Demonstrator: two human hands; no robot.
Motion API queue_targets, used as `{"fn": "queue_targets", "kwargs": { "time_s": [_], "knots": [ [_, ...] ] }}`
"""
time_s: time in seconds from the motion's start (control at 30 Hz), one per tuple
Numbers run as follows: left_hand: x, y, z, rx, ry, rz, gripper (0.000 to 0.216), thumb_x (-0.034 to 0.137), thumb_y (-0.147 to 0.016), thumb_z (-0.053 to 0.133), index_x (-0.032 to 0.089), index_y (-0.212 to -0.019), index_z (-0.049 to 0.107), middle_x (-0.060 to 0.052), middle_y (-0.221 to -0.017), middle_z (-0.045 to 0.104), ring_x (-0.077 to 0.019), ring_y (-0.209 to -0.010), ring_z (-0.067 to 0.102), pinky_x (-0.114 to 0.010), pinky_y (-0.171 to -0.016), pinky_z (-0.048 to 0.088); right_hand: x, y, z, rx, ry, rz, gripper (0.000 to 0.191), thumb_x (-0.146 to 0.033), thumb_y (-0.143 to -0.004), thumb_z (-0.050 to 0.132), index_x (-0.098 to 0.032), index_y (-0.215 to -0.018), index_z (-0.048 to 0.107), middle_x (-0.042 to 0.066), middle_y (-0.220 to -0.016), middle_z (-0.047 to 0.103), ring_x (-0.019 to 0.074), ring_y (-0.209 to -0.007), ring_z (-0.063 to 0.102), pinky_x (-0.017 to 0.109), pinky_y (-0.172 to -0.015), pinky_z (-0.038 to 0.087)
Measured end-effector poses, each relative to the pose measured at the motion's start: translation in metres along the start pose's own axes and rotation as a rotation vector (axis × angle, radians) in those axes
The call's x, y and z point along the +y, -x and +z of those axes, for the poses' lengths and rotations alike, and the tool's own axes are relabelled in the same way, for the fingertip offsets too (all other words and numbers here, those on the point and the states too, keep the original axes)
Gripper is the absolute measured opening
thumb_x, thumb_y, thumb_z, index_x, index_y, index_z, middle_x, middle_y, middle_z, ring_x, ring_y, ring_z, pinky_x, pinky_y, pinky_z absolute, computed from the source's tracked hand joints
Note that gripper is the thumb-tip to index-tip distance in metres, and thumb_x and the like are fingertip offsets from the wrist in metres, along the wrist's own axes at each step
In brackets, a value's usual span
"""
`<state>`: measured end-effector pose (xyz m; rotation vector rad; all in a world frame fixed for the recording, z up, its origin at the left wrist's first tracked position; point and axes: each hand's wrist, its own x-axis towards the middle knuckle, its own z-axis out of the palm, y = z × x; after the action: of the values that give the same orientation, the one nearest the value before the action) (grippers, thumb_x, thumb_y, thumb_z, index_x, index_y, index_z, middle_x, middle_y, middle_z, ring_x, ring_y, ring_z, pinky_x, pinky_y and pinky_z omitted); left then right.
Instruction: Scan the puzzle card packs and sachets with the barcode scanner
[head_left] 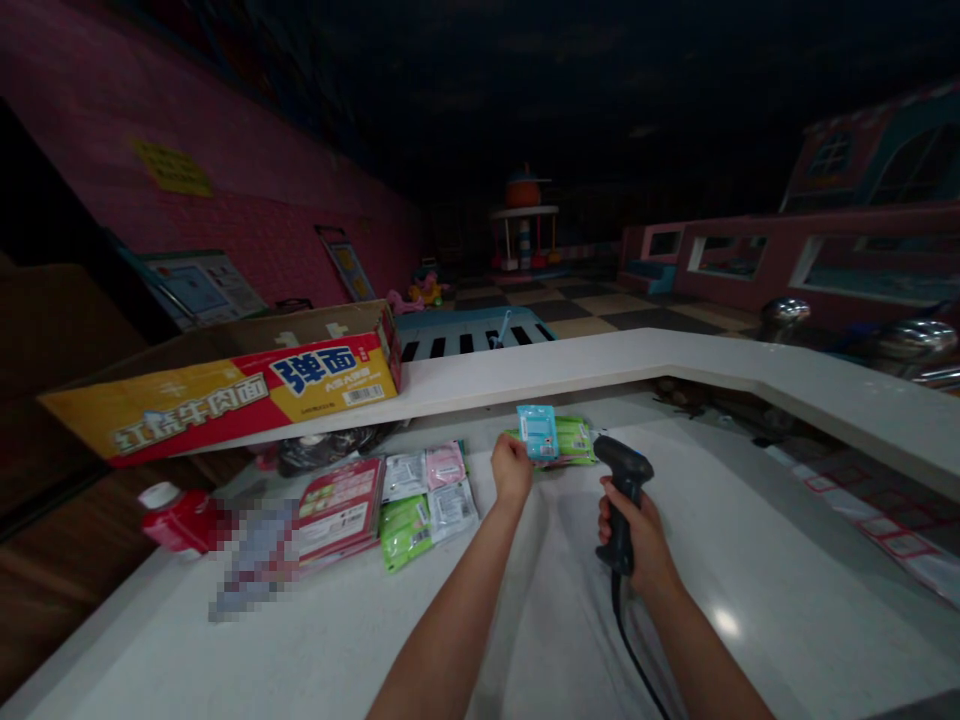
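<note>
Light-blue, squarish packet (538, 428) pinched by left fingers (516, 452); right fingers (604, 512) wrap a black scanner (625, 461).

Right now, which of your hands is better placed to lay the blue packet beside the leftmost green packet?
Probably the left hand: it grips the blue packet and is nearer that green packet, while the right hand holds a corded barcode scanner.

Free counter (750, 520) rightward — ledge (600, 357) beyond

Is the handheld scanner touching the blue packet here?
Apart. The head view shows it plainly: part of a green packet is visible between the scanner and the blue packet.
</note>
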<state>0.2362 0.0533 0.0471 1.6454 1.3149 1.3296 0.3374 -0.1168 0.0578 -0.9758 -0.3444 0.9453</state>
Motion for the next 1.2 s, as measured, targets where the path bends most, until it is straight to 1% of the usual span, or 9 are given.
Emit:
{"fn": "queue_targets", "kwargs": {
  "time_s": [0.13,0.23,0.3,0.4,0.5,0.6,0.77,1.0,1.2],
  "knots": [
    [-0.026,0.026,-0.029,0.116,0.19,0.033,0.015,0.027,-0.083,0.053,0.021,-0.07,0.047,0.003,-0.064,0.05,-0.0132,-0.058,0.053,-0.024,-0.056,0.045,0.003,0.002,-0.001,-0.095,0.098,0.012,0.045,-0.046,-0.064,0.083,-0.02,-0.095,0.061,-0.007,-0.053,0.057,0.0087,-0.037,0.048,0.018,-0.035,0.038],
    [-0.037,0.041,-0.041,0.193,0.217,0.051,0.021,0.037,-0.084,0.053,0.021,-0.072,0.047,0.002,-0.067,0.05,-0.0132,-0.06,0.054,-0.024,-0.057,0.047,0.007,0.006,0.0,-0.208,0.236,0.045,0.048,-0.049,-0.064,0.081,-0.02,-0.098,0.061,-0.007,-0.052,0.055,0.0085,-0.034,0.045,0.018,-0.032,0.035],
    [-0.04,0.045,-0.044,0.219,0.202,0.063,0.021,0.037,-0.084,0.053,0.021,-0.072,0.047,0.002,-0.067,0.05,-0.0133,-0.06,0.053,-0.024,-0.058,0.047,0.01,0.009,0.0,-0.286,0.33,0.079,0.051,-0.05,-0.066,0.078,-0.02,-0.103,0.06,-0.007,-0.051,0.054,0.0085,-0.032,0.044,0.018,-0.031,0.034],
    [-0.041,0.046,-0.044,0.223,0.172,0.072,0.018,0.032,-0.084,0.051,0.021,-0.071,0.045,0.003,-0.064,0.048,-0.0134,-0.058,0.052,-0.024,-0.056,0.046,0.012,0.014,-0.002,-0.391,0.427,0.096,0.053,-0.052,-0.069,0.075,-0.02,-0.108,0.058,-0.008,-0.051,0.053,0.0088,-0.031,0.043,0.019,-0.031,0.033],
    [-0.042,0.046,-0.042,0.228,0.177,0.056,0.016,0.028,-0.083,0.05,0.021,-0.07,0.043,0.003,-0.065,0.048,-0.0135,-0.059,0.052,-0.024,-0.055,0.045,0.011,0.016,-0.003,-0.445,0.47,0.11,0.05,-0.052,-0.07,0.073,-0.019,-0.104,0.057,-0.008,-0.052,0.053,0.0088,-0.032,0.044,0.019,-0.031,0.033],
    [-0.044,0.046,-0.041,0.241,0.162,0.046,0.014,0.023,-0.083,0.048,0.021,-0.071,0.043,0.003,-0.066,0.047,-0.0133,-0.06,0.051,-0.023,-0.056,0.044,0.007,0.017,-0.004,-0.463,0.482,0.117,0.045,-0.053,-0.071,0.073,-0.02,-0.097,0.056,-0.008,-0.053,0.052,0.0086,-0.032,0.044,0.019,-0.032,0.034],
    [-0.047,0.045,-0.04,0.274,0.106,0.063,0.014,0.016,-0.081,0.047,0.022,-0.069,0.042,0.002,-0.065,0.045,-0.0138,-0.061,0.051,-0.024,-0.058,0.042,0.004,0.019,-0.004,-0.458,0.485,0.134,0.044,-0.053,-0.072,0.073,-0.02,-0.096,0.055,-0.008,-0.054,0.053,0.0082,-0.033,0.044,0.019,-0.032,0.034],
    [-0.046,0.046,-0.041,0.247,0.11,0.052,0.013,0.023,-0.084,0.048,0.022,-0.072,0.043,0.002,-0.065,0.048,-0.0143,-0.06,0.052,-0.025,-0.058,0.043,0.006,0.019,-0.002,-0.452,0.466,0.132,0.044,-0.053,-0.071,0.074,-0.02,-0.095,0.055,-0.008,-0.052,0.052,0.0084,-0.032,0.043,0.019,-0.031,0.033],
    [-0.045,0.046,-0.042,0.206,0.137,0.062,0.015,0.03,-0.085,0.049,0.021,-0.074,0.046,0.002,-0.066,0.053,-0.0146,-0.059,0.057,-0.026,-0.058,0.045,0.011,0.014,-0.002,-0.345,0.396,0.102,0.045,-0.052,-0.069,0.076,-0.021,-0.095,0.056,-0.008,-0.053,0.054,0.0077,-0.032,0.044,0.018,-0.03,0.033]
  ]
}}
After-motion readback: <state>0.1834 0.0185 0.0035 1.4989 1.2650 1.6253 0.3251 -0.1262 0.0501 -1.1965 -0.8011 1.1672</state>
